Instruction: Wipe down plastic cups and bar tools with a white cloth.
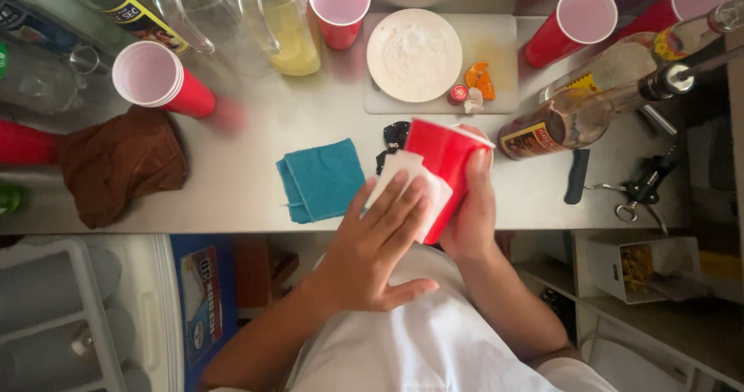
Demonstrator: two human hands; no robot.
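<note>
We take the white plate [414, 55] on its pale cutting board [500, 39] as our landmark. Well below the plate, at the near edge of the steel counter [248, 183], we see the right hand [470, 214] wrapped around a red plastic cup [443, 163], which is tilted on its side with its rim pointing away toward the plate. The grip is closed on the cup's wall, thumb on top. The left hand [376, 241] lies flat with fingers spread, pressing a white paper napkin [408, 183] against the cup's side; it is not curled around anything, only pressing.

Left of the cup, and below and left of the plate, lies a folded blue cloth [320, 179], just beside the napkin. Farther left of the plate rests a crumpled brown cloth [120, 162], and above it a stack of red cups [159, 78] lying on its side. Directly left of the plate stands another red cup [339, 4], next to a glass pitcher of yellowish liquid [283, 24]. At the plate's lower right, on the board, sit orange fruit pieces [480, 79] and a small red cap [458, 93]. To the right of the plate lie a tipped red cup [571, 24] and a bottle with a pour spout [589, 113]. Below that bottle we see a corkscrew [639, 194].
</note>
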